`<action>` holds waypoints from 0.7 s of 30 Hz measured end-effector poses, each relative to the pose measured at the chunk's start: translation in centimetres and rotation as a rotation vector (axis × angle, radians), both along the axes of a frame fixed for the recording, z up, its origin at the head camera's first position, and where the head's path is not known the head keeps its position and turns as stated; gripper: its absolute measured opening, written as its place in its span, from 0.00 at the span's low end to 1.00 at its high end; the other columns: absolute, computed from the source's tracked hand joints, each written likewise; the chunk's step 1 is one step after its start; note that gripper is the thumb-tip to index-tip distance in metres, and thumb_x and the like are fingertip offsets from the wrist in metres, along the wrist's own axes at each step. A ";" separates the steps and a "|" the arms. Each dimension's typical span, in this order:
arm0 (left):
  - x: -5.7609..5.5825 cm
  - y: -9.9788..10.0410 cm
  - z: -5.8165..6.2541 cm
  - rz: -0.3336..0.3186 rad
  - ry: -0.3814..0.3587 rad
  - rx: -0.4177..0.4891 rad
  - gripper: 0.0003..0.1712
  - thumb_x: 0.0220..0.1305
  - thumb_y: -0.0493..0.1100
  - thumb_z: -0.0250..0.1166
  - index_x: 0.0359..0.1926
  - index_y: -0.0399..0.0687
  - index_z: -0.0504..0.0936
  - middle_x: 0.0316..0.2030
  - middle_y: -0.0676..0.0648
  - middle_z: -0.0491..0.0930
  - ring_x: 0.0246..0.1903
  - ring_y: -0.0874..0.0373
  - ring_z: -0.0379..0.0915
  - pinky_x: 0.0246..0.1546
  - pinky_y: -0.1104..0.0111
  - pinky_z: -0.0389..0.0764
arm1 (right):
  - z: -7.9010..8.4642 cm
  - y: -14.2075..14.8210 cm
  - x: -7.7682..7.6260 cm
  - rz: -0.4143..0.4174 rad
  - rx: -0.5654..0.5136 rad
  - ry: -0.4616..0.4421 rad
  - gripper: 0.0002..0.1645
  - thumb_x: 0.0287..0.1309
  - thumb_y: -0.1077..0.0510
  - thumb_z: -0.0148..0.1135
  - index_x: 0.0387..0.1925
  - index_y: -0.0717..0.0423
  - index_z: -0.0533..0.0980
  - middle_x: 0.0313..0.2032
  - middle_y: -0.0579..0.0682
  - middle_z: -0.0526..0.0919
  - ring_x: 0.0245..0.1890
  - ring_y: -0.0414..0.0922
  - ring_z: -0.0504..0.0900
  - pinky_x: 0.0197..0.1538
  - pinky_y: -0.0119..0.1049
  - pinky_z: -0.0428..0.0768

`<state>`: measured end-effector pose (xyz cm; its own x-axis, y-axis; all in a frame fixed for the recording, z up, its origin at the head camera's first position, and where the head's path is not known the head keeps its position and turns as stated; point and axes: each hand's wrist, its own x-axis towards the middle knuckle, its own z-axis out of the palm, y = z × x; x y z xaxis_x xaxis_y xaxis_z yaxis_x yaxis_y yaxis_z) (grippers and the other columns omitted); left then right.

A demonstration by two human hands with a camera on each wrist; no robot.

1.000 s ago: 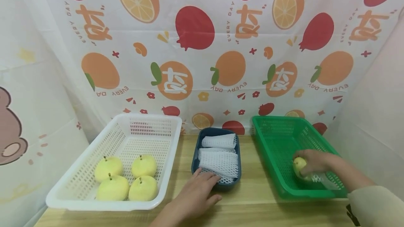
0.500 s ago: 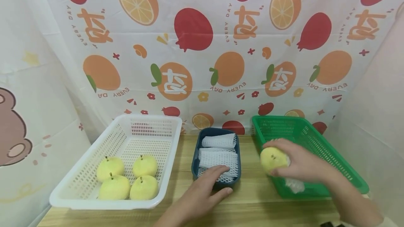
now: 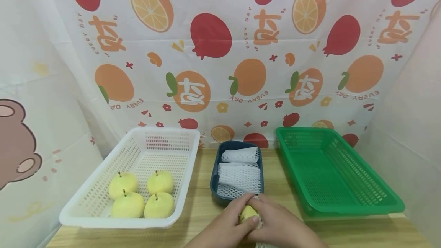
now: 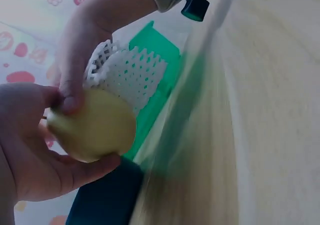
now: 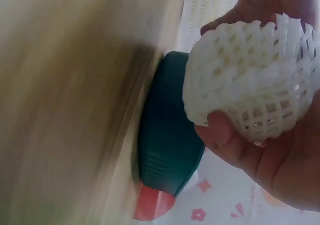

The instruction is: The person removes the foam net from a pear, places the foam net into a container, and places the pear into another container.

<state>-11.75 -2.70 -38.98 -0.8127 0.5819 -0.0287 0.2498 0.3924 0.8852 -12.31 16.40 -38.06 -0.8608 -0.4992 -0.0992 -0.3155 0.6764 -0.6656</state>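
A yellow pear (image 3: 248,212) is between both hands in front of the dark blue tray. My left hand (image 3: 225,223) grips the pear's bare end, its thumb and fingers spread around it in the left wrist view. A white foam net (image 5: 250,80) covers the other end, and its loose edge sticks out beyond the fruit. My right hand (image 3: 277,221) holds the netted part; its thumb also lies near the bare yellow skin (image 4: 95,127). Several more foam nets (image 3: 239,177) lie flat in the tray (image 3: 213,186).
On the left, a white basket (image 3: 184,186) contains several bare yellow pears (image 3: 127,204). A green basket (image 3: 303,186) stands on the right with nothing in it. All sit on a wooden table (image 3: 272,171) before a fruit-print cloth (image 3: 220,118).
My right hand has lifted the pear with its foam net out of the green basket and carried it left. My left hand has moved from the tray's nets onto the pear.
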 end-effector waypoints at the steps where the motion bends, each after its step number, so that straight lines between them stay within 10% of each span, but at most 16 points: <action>1: 0.0 -0.1 -0.2 -0.003 0.012 -0.026 0.37 0.71 0.61 0.54 0.75 0.55 0.58 0.68 0.51 0.65 0.65 0.55 0.62 0.64 0.56 0.69 | -0.2 -0.2 -0.1 0.009 -0.034 -0.046 0.29 0.47 0.35 0.72 0.51 0.34 0.77 0.39 0.40 0.76 0.36 0.39 0.75 0.34 0.33 0.77; 9: -0.7 -0.5 -1.2 -0.069 -0.012 -0.218 0.32 0.73 0.56 0.54 0.73 0.51 0.63 0.65 0.49 0.71 0.61 0.59 0.68 0.63 0.58 0.71 | -0.7 -0.1 -0.8 0.059 0.119 -0.153 0.47 0.34 0.36 0.81 0.61 0.39 0.74 0.52 0.39 0.78 0.45 0.37 0.75 0.54 0.48 0.80; 15: -2.0 -0.4 -4.1 -0.082 0.016 -0.303 0.39 0.71 0.64 0.51 0.74 0.49 0.60 0.66 0.47 0.71 0.62 0.58 0.69 0.61 0.57 0.73 | -0.8 0.5 -0.9 0.150 0.228 0.012 0.29 0.53 0.60 0.72 0.56 0.37 0.78 0.49 0.33 0.80 0.43 0.31 0.76 0.52 0.40 0.81; 21: -1.1 -0.2 -1.6 0.030 0.013 -0.340 0.36 0.67 0.62 0.59 0.67 0.44 0.71 0.45 0.51 0.82 0.40 0.62 0.76 0.46 0.57 0.79 | 0.3 0.7 -0.9 0.070 0.212 0.052 0.32 0.53 0.70 0.65 0.54 0.34 0.79 0.50 0.34 0.82 0.49 0.36 0.78 0.53 0.47 0.81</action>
<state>-12.89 -2.93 -40.60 -0.8308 0.5166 -0.2070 0.2438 0.6722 0.6991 -13.17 17.08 -37.74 -0.8315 -0.5304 -0.1652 -0.3965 0.7749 -0.4923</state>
